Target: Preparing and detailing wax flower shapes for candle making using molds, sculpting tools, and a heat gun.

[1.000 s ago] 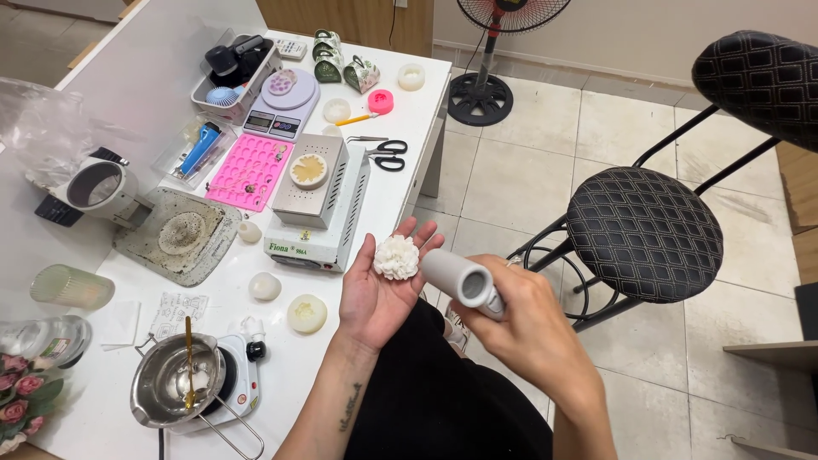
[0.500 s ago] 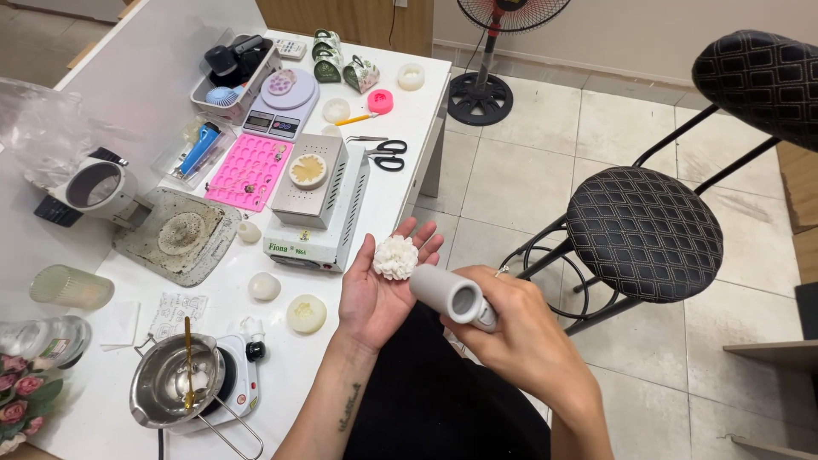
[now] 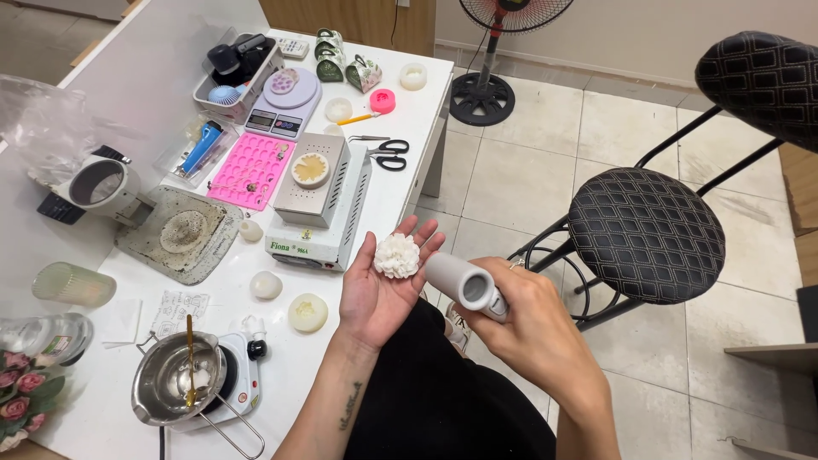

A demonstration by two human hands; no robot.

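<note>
The right hand (image 3: 532, 328) covers the rear of the grey tube (image 3: 464, 284). At the worktop's near left corner the pink flowers (image 3: 21, 396) run off-frame. The upper stool (image 3: 763, 81) is cropped too.

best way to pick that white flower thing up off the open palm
Probably by its outer sides, coming from above. The white flower piece lies loose on the upturned left hand, ruffled face up and underside against the palm, so only top and rim are free. The right hand grips a grey tube-shaped tool just beside it.
</note>
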